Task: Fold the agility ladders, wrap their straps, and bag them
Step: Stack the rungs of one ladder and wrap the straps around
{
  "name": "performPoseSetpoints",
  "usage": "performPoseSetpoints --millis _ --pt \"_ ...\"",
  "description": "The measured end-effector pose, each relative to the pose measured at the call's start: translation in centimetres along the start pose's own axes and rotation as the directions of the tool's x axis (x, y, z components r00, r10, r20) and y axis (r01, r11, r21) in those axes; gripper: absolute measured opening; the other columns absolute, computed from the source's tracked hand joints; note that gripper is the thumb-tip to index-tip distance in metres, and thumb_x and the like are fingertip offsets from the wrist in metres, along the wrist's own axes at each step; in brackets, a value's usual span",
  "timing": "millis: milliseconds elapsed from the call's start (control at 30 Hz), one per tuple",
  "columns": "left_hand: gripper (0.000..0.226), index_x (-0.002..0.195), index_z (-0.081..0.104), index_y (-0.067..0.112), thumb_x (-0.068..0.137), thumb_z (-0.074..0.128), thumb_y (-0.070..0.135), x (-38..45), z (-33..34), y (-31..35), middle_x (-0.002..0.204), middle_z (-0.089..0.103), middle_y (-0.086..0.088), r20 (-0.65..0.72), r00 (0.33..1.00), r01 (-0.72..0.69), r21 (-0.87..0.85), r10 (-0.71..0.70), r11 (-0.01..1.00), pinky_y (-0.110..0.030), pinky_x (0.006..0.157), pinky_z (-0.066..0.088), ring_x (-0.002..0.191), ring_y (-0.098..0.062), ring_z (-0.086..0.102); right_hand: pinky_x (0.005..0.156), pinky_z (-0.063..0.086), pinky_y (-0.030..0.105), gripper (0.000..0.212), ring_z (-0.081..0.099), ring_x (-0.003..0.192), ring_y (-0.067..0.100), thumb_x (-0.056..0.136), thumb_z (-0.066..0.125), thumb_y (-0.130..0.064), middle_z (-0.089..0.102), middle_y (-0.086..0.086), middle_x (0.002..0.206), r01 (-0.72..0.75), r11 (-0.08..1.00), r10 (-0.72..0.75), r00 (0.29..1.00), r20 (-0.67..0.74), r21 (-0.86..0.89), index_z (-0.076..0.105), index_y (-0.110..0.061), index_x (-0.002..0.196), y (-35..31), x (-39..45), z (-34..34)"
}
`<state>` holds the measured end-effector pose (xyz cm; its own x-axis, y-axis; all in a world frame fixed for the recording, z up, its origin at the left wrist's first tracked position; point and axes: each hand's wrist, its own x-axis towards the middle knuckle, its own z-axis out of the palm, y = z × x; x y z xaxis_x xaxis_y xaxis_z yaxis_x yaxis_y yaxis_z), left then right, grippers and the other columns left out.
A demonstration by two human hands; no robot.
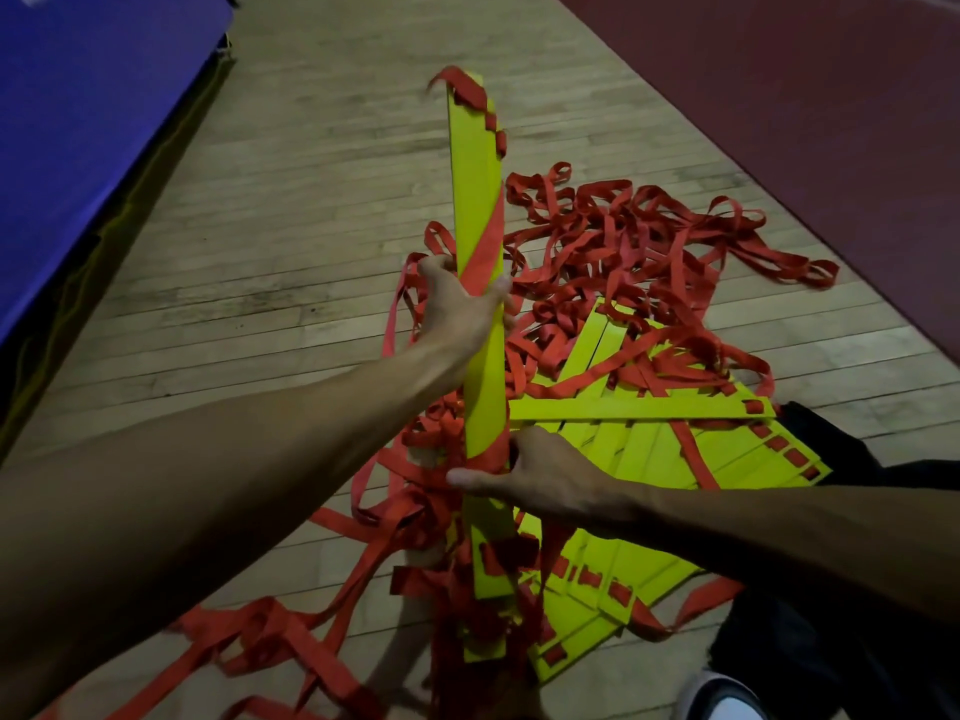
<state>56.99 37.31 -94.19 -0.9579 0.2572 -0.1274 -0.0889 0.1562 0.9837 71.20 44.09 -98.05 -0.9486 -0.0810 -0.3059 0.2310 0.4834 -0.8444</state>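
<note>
— Stacked yellow rungs [478, 210]: where, which way?
— Upright above the floor pile of rungs [670, 449], long axis running away from the body.
— Hands?
— Left hand [457, 304] curled round mid-length, pinning the red strap [491, 241]. Right hand [540, 472] nearer the body, clasping lower down, over strap coils.
— Next?
— Probably winding strap across that axis.

Head-worn view, steeply downward, close over floor [291, 210]

Gym: wooden strip floor [291, 283], blue mat [78, 122], red mat [805, 96].
</note>
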Motion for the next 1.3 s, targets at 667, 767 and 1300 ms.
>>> performPoseSetpoints --millis 667,767,1300 --pt "0.062 0.143 0.043 0.013 0.090 0.074 0.022 1.1 -2.5 0.6 0.127 0.064 -0.007 0.156 0.988 0.003 0.025 -0.007 1.000 -0.045 0.100 0.053 0.114 -0.023 0.065 0.067 0.045 0.045 0.031 0.055 0.072 0.023 0.094 0.058 -0.034 0.062 0.007 0.074 -0.211 0.967 0.207 0.977 0.040 0.142 0.064 -0.017 0.068 3.3 1.6 0.2" --pt "0.070 0.138 0.047 0.016 0.079 0.084 0.019 1.1 -2.7 0.6 0.120 0.068 -0.011 0.116 0.993 -0.033 0.039 0.028 0.999 -0.050 0.094 0.057 0.110 -0.029 0.068 0.065 0.053 0.045 0.031 0.060 0.060 0.022 0.101 0.054 -0.021 0.062 0.007 0.066 -0.201 0.944 0.189 0.980 0.070 0.260 0.060 -0.010 0.073 3.1 1.3 0.4" --pt "0.052 0.152 0.001 0.024 0.110 0.028 0.039 0.7 -1.2 0.8 0.120 0.066 -0.023 0.106 0.985 0.156 -0.219 -0.136 0.963 -0.050 0.099 0.047 0.100 -0.023 0.068 0.049 0.049 0.023 0.068 0.057 0.048 0.007 0.086 0.057 -0.070 0.068 -0.005 0.066 -0.094 0.995 0.095 0.994 0.051 -0.008 0.069 -0.004 0.081 0.4 0.5 -0.5"
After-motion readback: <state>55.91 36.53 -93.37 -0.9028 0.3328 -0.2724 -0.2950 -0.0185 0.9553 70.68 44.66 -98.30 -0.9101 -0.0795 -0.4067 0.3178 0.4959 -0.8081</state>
